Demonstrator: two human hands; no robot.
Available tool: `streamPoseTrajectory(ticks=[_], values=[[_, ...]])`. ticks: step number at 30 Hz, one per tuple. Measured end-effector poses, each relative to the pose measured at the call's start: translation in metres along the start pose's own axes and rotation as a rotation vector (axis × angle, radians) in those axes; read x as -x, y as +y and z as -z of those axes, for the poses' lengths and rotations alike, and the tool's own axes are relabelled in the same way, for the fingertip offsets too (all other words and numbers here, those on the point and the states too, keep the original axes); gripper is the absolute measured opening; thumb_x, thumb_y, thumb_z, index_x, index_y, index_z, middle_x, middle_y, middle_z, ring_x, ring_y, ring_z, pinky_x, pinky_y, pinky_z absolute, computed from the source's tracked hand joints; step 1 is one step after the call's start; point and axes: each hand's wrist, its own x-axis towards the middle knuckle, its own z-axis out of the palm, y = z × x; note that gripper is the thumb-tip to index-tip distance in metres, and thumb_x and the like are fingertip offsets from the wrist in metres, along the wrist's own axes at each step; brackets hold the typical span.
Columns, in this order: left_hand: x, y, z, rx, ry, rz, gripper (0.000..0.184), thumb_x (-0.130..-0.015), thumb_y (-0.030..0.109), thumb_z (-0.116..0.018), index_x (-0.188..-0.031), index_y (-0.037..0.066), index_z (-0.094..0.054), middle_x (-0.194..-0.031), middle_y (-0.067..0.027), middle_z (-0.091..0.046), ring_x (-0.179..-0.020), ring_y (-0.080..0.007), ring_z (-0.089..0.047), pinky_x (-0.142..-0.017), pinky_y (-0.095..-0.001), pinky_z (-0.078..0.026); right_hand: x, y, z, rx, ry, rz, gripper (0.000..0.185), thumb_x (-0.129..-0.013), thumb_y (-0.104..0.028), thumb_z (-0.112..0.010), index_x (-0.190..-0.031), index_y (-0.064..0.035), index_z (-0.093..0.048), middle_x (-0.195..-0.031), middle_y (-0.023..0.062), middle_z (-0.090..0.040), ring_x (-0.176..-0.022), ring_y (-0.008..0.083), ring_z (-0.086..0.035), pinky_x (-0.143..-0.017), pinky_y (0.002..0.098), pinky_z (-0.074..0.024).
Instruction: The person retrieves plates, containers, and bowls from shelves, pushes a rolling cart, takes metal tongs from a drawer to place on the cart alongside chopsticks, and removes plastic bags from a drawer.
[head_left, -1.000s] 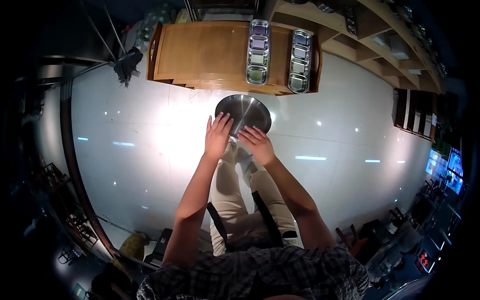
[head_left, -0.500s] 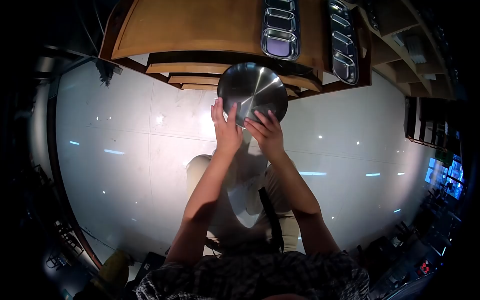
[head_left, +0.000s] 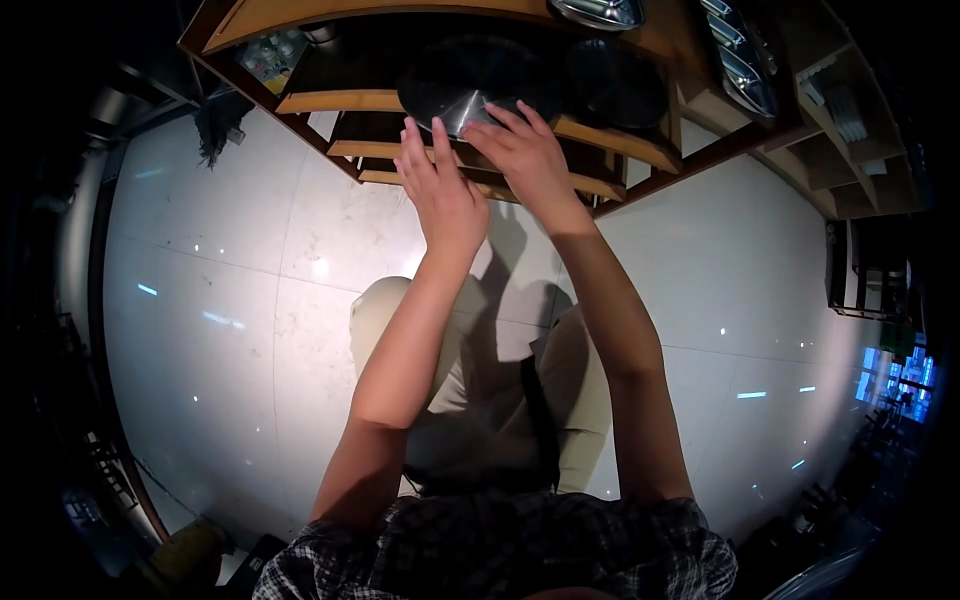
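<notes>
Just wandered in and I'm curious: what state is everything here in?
Round metal plate, partly shadowed, at the shelves.
Left hand, fingers outstretched.
Right hand, fingers over the plate; grip unclear.
Wooden shelf unit, open-fronted.
Right-hand compartment tray, uncovered, on the unit's top.

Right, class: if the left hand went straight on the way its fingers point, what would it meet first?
Most likely the round metal pan: the left hand's fingertips overlap its near rim in the picture, though whether they touch it is hard to tell.

Silver-grey plate, orange-brown shelf edges, black-and-white plaid shirt, beige trousers
</notes>
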Motion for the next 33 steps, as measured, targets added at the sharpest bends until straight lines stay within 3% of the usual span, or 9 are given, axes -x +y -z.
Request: streamPoseTrajectory(ticks=[4, 8, 9, 12, 13, 17, 22, 25, 33], values=[[-0.003, -0.008, 0.014, -0.074, -0.054, 0.138, 0.075, -0.074, -0.007, -0.05, -0.143, 0.005, -0.022, -0.147, -0.0244, -0.014, -0.134, -0.0434, -0.019, -0.108, -0.0522, -0.017, -0.019, 0.013, -0.009, 0.04, -0.014, 0.002, 0.033, -0.079, -0.005, -0.053, -0.11, -0.0135, -0.062, -0.115, 0.0002, -0.062, -0.117, 0.0231, -0.051, -0.103, 0.045, -0.0335], [0.001, -0.013, 0.018, -0.177, -0.141, 0.185, 0.072, -0.078, 0.001, -0.054, -0.143, 0.006, -0.022, -0.147, -0.0236, -0.015, -0.134, -0.0423, -0.02, -0.109, -0.0528, -0.016, -0.035, 0.024, -0.024, 0.019, -0.087, -0.191, 0.039, -0.079, -0.002, -0.052, -0.114, -0.0151, -0.062, -0.117, 0.0047, -0.062, -0.107, 0.0264, -0.057, -0.091, 0.0407, -0.0425], [0.002, -0.015, 0.018, -0.208, -0.169, 0.193, 0.071, -0.079, 0.005, -0.055, -0.143, 0.009, -0.024, -0.147, -0.0231, -0.016, -0.134, -0.0412, -0.021, -0.109, -0.053, -0.016, -0.039, 0.028, -0.022, 0.033, -0.075, -0.185, 0.034, -0.079, -0.006, -0.054, -0.11, -0.0143, -0.065, -0.108, 0.0073, -0.064, -0.098, 0.0262, -0.06, -0.082, 0.0405, -0.046], [0.005, -0.02, 0.016, -0.261, -0.238, 0.187, 0.069, -0.079, 0.006, -0.057, -0.141, 0.011, -0.029, -0.146, -0.0229, -0.019, -0.134, -0.0403, -0.022, -0.109, -0.0523, -0.017, -0.038, 0.023, -0.016, 0.125, -0.127, -0.276, 0.029, -0.078, -0.01, -0.058, -0.105, -0.0125, -0.066, -0.095, 0.0075, -0.065, -0.088, 0.0251, -0.061, -0.075, 0.0393, -0.0473], [0.005, -0.021, 0.015, -0.257, -0.238, 0.184, 0.069, -0.079, 0.006, -0.057, -0.141, 0.011, -0.029, -0.146, -0.0229, -0.019, -0.134, -0.0403, -0.022, -0.109, -0.0523, -0.017, -0.035, 0.021, -0.018, 0.18, -0.046, -0.248, 0.025, -0.076, -0.012, -0.062, -0.1, -0.0105, -0.067, -0.089, 0.0066, -0.063, -0.087, 0.0254, -0.06, -0.072, 0.0389, -0.0472], [0.009, -0.028, 0.01, -0.24, -0.265, 0.167, 0.065, -0.079, 0.007, -0.059, -0.139, 0.012, -0.034, -0.145, -0.0224, -0.022, -0.133, -0.0401, -0.024, -0.108, -0.0523, -0.02, -0.029, 0.014, -0.019, 0.281, -0.036, -0.331, 0.02, -0.076, -0.013, -0.063, -0.095, -0.0089, -0.066, -0.09, 0.0071, -0.063, -0.089, 0.0261, -0.058, -0.073, 0.0376, -0.0479], [0.012, -0.033, 0.009, -0.213, -0.269, 0.167, 0.064, -0.079, 0.008, -0.06, -0.138, 0.01, -0.035, -0.145, -0.0219, -0.023, -0.133, -0.0404, -0.025, -0.107, -0.0525, -0.021, -0.032, 0.012, -0.038, 0.087, 0.097, -0.428, 0.015, -0.078, -0.01, -0.06, -0.091, -0.0035, -0.065, -0.089, 0.0136, -0.062, -0.089, 0.0305, -0.057, -0.077, 0.0392, -0.0496], [0.011, -0.036, 0.008, -0.214, -0.267, 0.178, 0.063, -0.079, 0.009, -0.06, -0.137, 0.009, -0.036, -0.145, -0.0218, -0.023, -0.133, -0.0404, -0.025, -0.107, -0.0522, -0.022, -0.038, 0.012, -0.042, 0.037, 0.038, -0.462, 0.016, -0.079, -0.01, -0.058, -0.091, -0.002, -0.064, -0.088, 0.0162, -0.061, -0.087, 0.0323, -0.059, -0.077, 0.0404, -0.0499], [0.012, -0.04, 0.005, -0.194, -0.297, 0.182, 0.062, -0.079, 0.011, -0.06, -0.136, 0.008, -0.037, -0.144, -0.0211, -0.023, -0.133, -0.0393, -0.024, -0.107, -0.053, -0.021, -0.044, 0.015, -0.046, 0.011, -0.084, -0.343, 0.02, -0.079, -0.016, -0.06, -0.095, -0.0036, -0.064, -0.086, 0.0141, -0.062, -0.085, 0.0313, -0.061, -0.077, 0.0415, -0.0498]])
